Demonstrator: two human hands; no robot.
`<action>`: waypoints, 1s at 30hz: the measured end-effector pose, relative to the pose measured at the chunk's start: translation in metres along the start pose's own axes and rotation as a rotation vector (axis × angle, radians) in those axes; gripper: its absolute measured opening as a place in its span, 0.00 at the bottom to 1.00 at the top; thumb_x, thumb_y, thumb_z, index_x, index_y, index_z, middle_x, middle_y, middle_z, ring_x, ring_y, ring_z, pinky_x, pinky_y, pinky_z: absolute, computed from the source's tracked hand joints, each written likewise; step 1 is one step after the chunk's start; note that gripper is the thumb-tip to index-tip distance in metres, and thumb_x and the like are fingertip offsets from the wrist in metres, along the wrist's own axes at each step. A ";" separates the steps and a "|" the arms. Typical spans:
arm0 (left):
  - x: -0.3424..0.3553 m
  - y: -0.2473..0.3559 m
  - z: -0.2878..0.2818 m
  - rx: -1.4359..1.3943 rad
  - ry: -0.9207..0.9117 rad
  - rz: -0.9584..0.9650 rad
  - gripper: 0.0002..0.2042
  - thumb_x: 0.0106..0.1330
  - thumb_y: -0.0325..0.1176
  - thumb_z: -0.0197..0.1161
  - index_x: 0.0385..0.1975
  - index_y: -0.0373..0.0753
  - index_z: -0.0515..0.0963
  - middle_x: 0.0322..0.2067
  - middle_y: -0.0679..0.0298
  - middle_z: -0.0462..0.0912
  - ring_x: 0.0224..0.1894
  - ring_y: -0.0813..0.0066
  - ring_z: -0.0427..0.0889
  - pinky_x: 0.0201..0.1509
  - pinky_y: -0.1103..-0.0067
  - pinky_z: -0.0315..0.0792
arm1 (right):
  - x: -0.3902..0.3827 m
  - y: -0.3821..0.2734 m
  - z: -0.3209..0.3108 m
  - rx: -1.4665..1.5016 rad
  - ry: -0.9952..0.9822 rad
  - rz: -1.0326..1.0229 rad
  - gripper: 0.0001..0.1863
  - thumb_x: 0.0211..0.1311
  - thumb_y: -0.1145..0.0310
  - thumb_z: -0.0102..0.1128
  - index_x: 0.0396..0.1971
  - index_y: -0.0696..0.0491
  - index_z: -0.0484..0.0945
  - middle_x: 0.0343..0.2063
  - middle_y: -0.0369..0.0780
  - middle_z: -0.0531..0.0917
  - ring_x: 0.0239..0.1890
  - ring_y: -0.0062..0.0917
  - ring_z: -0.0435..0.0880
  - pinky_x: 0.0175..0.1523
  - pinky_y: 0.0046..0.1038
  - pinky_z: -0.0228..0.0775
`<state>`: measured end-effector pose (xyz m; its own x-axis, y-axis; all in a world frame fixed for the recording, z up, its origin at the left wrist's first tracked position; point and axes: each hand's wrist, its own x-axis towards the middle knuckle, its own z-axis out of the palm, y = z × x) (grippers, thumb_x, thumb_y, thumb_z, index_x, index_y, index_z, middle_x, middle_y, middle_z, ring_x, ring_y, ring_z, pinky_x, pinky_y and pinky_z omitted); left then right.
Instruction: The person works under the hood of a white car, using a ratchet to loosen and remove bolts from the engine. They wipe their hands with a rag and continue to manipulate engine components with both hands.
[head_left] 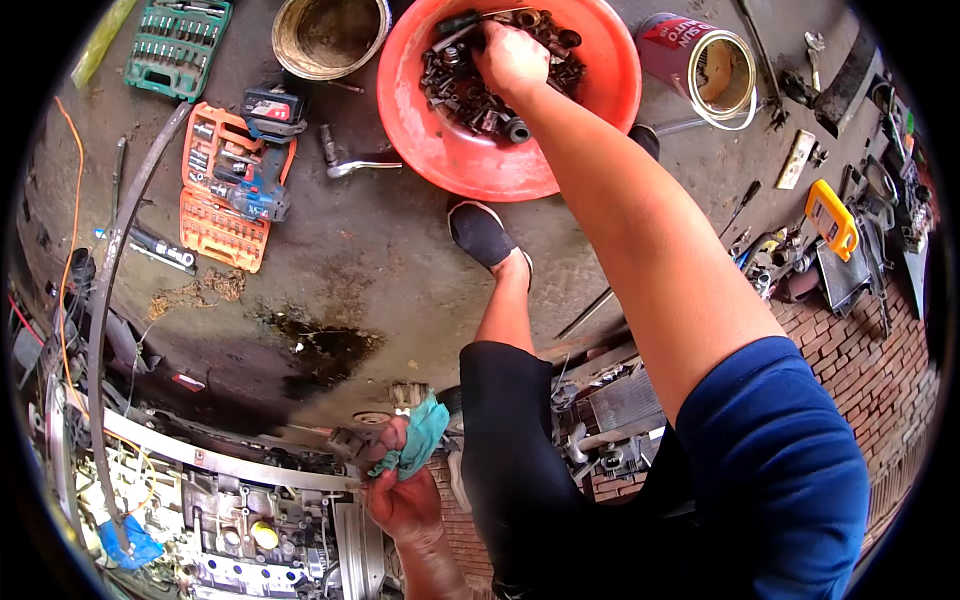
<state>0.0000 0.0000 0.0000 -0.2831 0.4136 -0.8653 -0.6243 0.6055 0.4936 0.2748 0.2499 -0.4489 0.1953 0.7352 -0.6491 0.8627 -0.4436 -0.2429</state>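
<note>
Evidently, in the head view, the right hand (513,64) is being held among the loose metal parts (465,88) in the red basin (609,105), while the teal cloth (426,436) is being gripped by the left hand (407,503), just left of the black trouser leg (503,420). For good handling, the parts are best being nudged apart gently rather than raked, so that hard edges are being met lightly and small pieces are not being flicked over the rim; the cloth is best being held clear of the dark wet patch (335,348). The left fingers are being curled closed around the cloth; how far the right fingers are being opened, and whether anything is being grasped, cannot be told, since their tips are being hidden by the hand and the pile. Whether the dark object (350,443) beside the cloth is also being held is not being made clear. The engine (250,535) is being cut off at the lower edge.
</note>
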 end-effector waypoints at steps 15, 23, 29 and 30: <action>-0.129 0.066 0.049 -0.034 -0.164 0.106 0.20 0.72 0.25 0.54 0.63 0.31 0.78 0.64 0.48 0.81 0.70 0.51 0.77 0.80 0.53 0.64 | -0.303 -0.050 -0.263 1.406 -0.138 -0.109 0.11 0.67 0.71 0.72 0.43 0.55 0.80 0.33 0.31 0.82 0.37 0.16 0.81 0.43 0.24 0.75; -0.321 0.141 0.099 0.009 -0.653 0.179 0.26 0.77 0.32 0.51 0.73 0.29 0.66 0.76 0.45 0.66 0.79 0.51 0.63 0.81 0.59 0.59 | -0.633 -0.108 -0.432 0.820 -0.389 -0.668 0.10 0.63 0.69 0.70 0.38 0.57 0.79 0.29 0.43 0.82 0.34 0.27 0.83 0.44 0.34 0.77; -0.407 0.121 0.080 0.591 -0.631 0.871 0.21 0.79 0.38 0.55 0.56 0.22 0.79 0.57 0.44 0.83 0.56 0.51 0.84 0.61 0.65 0.78 | -0.718 -0.085 -0.433 1.051 -0.521 -0.613 0.15 0.75 0.59 0.64 0.43 0.57 0.78 0.29 0.35 0.78 0.33 0.21 0.76 0.43 0.31 0.71; -0.418 0.117 0.072 0.574 -0.607 0.873 0.21 0.80 0.38 0.55 0.56 0.22 0.79 0.57 0.44 0.83 0.57 0.50 0.84 0.61 0.64 0.78 | -0.732 -0.085 -0.465 1.038 -0.671 -0.601 0.16 0.78 0.55 0.62 0.41 0.55 0.78 0.28 0.31 0.77 0.33 0.16 0.74 0.39 0.27 0.69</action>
<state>0.0980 -0.0529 0.4256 0.0360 0.9927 -0.1152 0.0651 0.1127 0.9915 0.2757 -0.0129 0.3822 -0.5974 0.6940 -0.4018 -0.0662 -0.5420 -0.8377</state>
